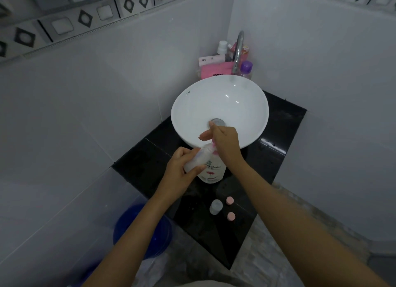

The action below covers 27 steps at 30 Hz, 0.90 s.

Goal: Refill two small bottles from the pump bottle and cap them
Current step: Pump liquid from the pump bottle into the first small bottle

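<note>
While the right hand (225, 143) presses flat on the pink pump, the left hand (182, 169), fingers wrapped round a small translucent bottle (198, 159), tilts it at the spout above the black counter (276, 134). Judged light, thin-walled, slippery if wet; grip mid-body.

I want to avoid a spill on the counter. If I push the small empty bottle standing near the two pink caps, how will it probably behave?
The small bottle looks like thin translucent plastic with no cap, so it is probably very light and would slide or tip easily on the glossy black counter. It stands upright with little visibly inside, so it is likely top-heavy. If tipped, its round body would probably roll.
</note>
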Each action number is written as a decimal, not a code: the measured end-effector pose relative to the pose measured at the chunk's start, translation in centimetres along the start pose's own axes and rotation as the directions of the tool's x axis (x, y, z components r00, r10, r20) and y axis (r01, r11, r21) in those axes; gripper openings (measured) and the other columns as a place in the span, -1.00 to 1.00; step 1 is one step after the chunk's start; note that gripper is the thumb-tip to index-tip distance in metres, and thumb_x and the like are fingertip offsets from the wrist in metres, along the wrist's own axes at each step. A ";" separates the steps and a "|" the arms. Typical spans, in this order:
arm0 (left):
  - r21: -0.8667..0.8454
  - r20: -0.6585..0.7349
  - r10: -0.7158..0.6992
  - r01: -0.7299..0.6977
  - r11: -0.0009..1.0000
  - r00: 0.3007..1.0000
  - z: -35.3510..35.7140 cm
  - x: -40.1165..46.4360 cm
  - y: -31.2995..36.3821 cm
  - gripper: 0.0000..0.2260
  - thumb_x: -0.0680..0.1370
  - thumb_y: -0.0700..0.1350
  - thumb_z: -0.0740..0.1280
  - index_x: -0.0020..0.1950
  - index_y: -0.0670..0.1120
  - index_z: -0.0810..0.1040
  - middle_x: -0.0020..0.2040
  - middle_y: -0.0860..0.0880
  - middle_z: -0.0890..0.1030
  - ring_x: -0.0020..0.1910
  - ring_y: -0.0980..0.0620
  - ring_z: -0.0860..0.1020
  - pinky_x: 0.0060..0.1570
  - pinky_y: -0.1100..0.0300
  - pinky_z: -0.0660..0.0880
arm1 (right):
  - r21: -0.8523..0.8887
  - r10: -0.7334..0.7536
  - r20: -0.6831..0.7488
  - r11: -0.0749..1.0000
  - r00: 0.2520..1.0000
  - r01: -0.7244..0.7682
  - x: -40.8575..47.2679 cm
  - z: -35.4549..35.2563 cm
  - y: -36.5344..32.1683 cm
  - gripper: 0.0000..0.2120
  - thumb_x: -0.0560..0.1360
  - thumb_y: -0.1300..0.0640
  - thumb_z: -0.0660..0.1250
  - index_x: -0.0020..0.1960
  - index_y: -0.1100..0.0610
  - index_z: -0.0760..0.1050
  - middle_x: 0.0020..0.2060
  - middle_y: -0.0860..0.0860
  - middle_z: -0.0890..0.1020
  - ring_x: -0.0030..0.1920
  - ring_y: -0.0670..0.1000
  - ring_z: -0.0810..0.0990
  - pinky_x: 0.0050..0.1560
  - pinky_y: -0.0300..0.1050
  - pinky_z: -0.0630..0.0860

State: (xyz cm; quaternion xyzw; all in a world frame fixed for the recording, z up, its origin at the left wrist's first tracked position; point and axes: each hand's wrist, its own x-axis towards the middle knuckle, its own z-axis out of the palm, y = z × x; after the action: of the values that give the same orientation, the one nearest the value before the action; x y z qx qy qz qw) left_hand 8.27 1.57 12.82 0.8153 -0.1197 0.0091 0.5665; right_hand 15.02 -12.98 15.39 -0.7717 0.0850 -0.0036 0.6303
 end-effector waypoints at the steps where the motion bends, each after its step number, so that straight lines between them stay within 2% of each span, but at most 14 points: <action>1: 0.017 0.000 -0.006 0.006 1.000 1.000 0.0 0.0 -0.2 -0.59 0.49 -0.07 0.38 0.34 0.01 0.46 -0.04 0.10 0.40 -0.05 0.32 0.43 -0.05 0.49 0.42 | 0.004 0.003 -0.021 1.000 1.000 -0.003 -0.1 0.2 0.3 -0.59 0.60 0.07 0.15 -0.18 0.29 0.66 -0.27 0.07 0.69 -0.23 -0.06 0.62 -0.18 -0.20 0.50; 4: 0.040 0.000 -0.031 0.031 0.999 1.000 -0.1 -0.1 -0.5 -0.58 0.49 -0.07 0.39 0.35 -0.02 0.46 -0.04 0.09 0.40 -0.05 0.34 0.42 -0.05 0.52 0.39 | -0.063 -0.032 -0.064 0.998 0.997 0.028 -0.4 0.4 1.1 -0.60 0.60 0.09 0.14 -0.17 0.26 0.67 -0.35 -0.05 0.64 -0.36 -0.21 0.55 -0.23 -0.33 0.43; 7: 0.008 0.004 -0.027 0.027 1.000 1.000 -0.2 0.0 -0.2 -0.58 0.49 -0.09 0.39 0.35 -0.04 0.46 -0.04 0.10 0.40 -0.04 0.35 0.43 -0.04 0.50 0.41 | -0.158 -0.055 -0.060 0.987 0.997 0.045 -0.3 0.0 0.3 -0.62 0.59 0.07 0.18 -0.14 0.25 0.68 -0.46 -0.01 0.58 -0.41 -0.12 0.51 -0.30 -0.31 0.45; 9: -0.014 -0.002 -0.016 0.016 1.000 1.000 -0.3 0.1 0.1 -0.59 0.49 -0.11 0.39 0.33 -0.03 0.46 -0.02 0.08 0.41 -0.03 0.35 0.43 -0.05 0.49 0.43 | -0.159 -0.037 -0.041 0.987 0.998 0.030 -0.1 -0.3 -0.6 -0.64 0.58 0.05 0.21 -0.12 0.26 0.67 -0.38 0.08 0.62 -0.38 -0.09 0.52 -0.36 -0.23 0.53; 13: -0.034 0.001 -0.012 0.012 0.999 1.000 -0.4 0.4 0.1 -0.59 0.48 -0.12 0.40 0.33 -0.03 0.47 0.02 0.02 0.42 -0.01 0.35 0.44 -0.05 0.48 0.45 | -0.031 0.040 -0.048 0.999 0.998 -0.042 -0.2 -0.1 -0.9 -0.61 0.59 0.05 0.17 -0.13 0.26 0.67 -0.19 0.06 0.68 -0.31 -0.11 0.53 -0.33 -0.14 0.52; 17: -0.006 0.001 -0.025 0.025 1.000 1.000 -0.3 0.3 -0.4 -0.60 0.48 -0.12 0.39 0.32 -0.03 0.48 0.00 0.03 0.42 -0.03 0.38 0.43 -0.08 0.54 0.41 | -0.024 -0.036 -0.122 0.999 0.992 0.033 -0.8 0.5 0.5 -0.63 0.60 0.09 0.17 -0.14 0.24 0.68 -0.43 -0.14 0.61 -0.41 -0.23 0.53 -0.27 -0.32 0.42; 20: -0.002 0.007 -0.024 0.024 1.000 1.000 -0.4 0.2 -0.4 -0.61 0.48 -0.14 0.39 0.31 -0.02 0.48 -0.01 0.05 0.41 -0.04 0.38 0.43 -0.08 0.53 0.41 | -0.078 -0.067 -0.121 0.995 0.990 0.058 -1.0 0.5 0.7 -0.64 0.59 0.09 0.17 -0.16 0.22 0.68 -0.45 0.00 0.60 -0.44 -0.21 0.51 -0.21 -0.22 0.41; 22: -0.019 0.007 -0.021 0.021 1.000 1.000 -0.5 0.4 0.0 -0.61 0.48 -0.15 0.40 0.30 -0.01 0.47 0.00 0.06 0.41 -0.03 0.39 0.43 -0.07 0.53 0.42 | -0.109 -0.083 -0.119 0.992 0.989 0.070 -0.7 0.2 0.3 -0.65 0.58 0.08 0.20 -0.17 0.21 0.67 -0.44 0.08 0.61 -0.46 -0.15 0.50 -0.24 -0.13 0.49; 23: -0.031 0.006 -0.024 0.024 0.999 1.000 -0.5 0.5 0.2 -0.61 0.48 -0.16 0.40 0.30 -0.01 0.47 0.00 0.06 0.41 -0.02 0.38 0.43 -0.07 0.52 0.43 | -0.106 -0.087 -0.118 0.992 0.989 0.074 -0.6 0.0 -0.1 -0.66 0.58 0.07 0.22 -0.17 0.22 0.67 -0.46 0.06 0.60 -0.48 -0.13 0.49 -0.29 -0.10 0.52; 25: -0.048 0.004 -0.027 0.027 0.998 1.000 -0.6 0.6 0.4 -0.60 0.48 -0.16 0.40 0.31 -0.01 0.47 0.02 0.03 0.42 -0.01 0.36 0.44 -0.05 0.50 0.44 | -0.083 -0.087 -0.095 0.993 0.992 0.079 -0.3 -0.3 -0.5 -0.65 0.58 0.06 0.22 -0.16 0.23 0.68 -0.57 -0.10 0.52 -0.51 -0.15 0.48 -0.38 -0.13 0.50; 27: -0.054 0.008 -0.026 0.026 0.998 1.000 -0.6 0.7 0.5 -0.60 0.48 -0.16 0.40 0.30 0.00 0.48 0.02 0.02 0.42 -0.01 0.36 0.44 -0.05 0.50 0.45 | -0.040 -0.063 -0.076 0.997 0.995 0.060 -0.4 -0.2 -0.5 -0.63 0.60 0.06 0.19 -0.13 0.24 0.67 -0.64 -0.17 0.49 -0.50 -0.20 0.48 -0.38 -0.16 0.45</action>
State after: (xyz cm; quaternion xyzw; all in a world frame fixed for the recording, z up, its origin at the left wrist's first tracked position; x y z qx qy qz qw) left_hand 8.95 1.86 13.58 0.8012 -0.1113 -0.0044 0.5880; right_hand 14.65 -13.07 15.94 -0.7848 0.0854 -0.0515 0.6116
